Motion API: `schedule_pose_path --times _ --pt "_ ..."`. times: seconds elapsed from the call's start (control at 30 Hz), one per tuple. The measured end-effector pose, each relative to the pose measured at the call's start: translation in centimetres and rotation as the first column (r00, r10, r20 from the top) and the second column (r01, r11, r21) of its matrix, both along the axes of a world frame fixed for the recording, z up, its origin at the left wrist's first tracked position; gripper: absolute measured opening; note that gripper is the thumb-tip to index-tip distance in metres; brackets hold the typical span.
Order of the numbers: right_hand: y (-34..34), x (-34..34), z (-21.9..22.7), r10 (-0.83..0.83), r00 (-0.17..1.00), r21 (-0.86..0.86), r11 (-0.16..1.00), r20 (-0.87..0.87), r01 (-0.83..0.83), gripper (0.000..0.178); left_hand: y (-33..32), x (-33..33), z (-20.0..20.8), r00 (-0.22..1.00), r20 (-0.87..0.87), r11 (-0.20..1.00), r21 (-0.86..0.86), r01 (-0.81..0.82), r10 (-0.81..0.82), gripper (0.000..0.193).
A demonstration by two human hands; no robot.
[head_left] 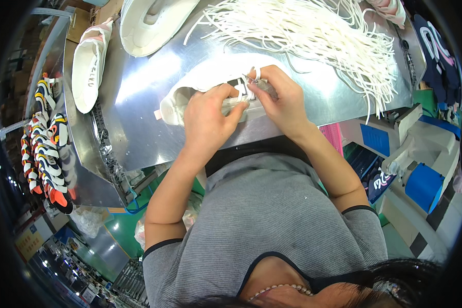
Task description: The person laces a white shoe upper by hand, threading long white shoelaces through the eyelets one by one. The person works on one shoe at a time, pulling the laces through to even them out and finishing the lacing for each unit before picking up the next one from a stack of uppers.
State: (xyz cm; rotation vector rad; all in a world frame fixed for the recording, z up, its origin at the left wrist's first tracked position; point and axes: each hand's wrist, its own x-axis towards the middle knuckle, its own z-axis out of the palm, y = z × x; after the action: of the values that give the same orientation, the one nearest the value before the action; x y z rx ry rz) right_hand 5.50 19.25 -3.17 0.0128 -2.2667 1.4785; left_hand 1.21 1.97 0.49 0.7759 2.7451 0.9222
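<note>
A white shoe upper (pixel 210 72) lies on its side on the metal table in front of me, its opening turned to the left. My left hand (pixel 210 115) grips its near side, thumb and fingers closed around the lacing area. At the eyelets, my right hand (pixel 282 97) pinches a white shoelace (pixel 257 74) between thumb and forefinger. A thin, shiny metal piece shows at those fingertips; its kind cannot be made out. Part of the upper is hidden behind both hands.
A heap of loose white shoelaces (pixel 313 31) spreads over the table's far right. More white uppers stand at the far left, one slim (pixel 87 77) and one larger (pixel 154 31). Multicoloured shoe parts (pixel 46 149) hang left of the table; a conveyor with blue panels (pixel 424 187) runs at right.
</note>
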Motion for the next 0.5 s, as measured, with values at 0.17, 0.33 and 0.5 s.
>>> schedule_pose_path --times 0.17,0.33,0.5 --pt "0.0 3.4 2.8 -0.043 0.958 -0.121 0.989 0.285 0.08 0.02 0.1 -0.3 -0.2 0.999 0.03 0.999 0.034 -0.015 0.014 0.025" --pt "-0.2 5.6 2.3 0.096 0.904 -0.182 0.983 0.416 -0.02 0.014 0.2 0.3 -0.1 0.995 -0.1 0.999 0.027 0.026 -0.023 0.022" --pt "-0.3 5.5 1.9 0.079 0.896 -0.115 0.993 0.436 -0.032 0.014 0.3 1.0 -0.5 0.984 -0.175 0.996 0.076 0.042 -0.028 0.018"
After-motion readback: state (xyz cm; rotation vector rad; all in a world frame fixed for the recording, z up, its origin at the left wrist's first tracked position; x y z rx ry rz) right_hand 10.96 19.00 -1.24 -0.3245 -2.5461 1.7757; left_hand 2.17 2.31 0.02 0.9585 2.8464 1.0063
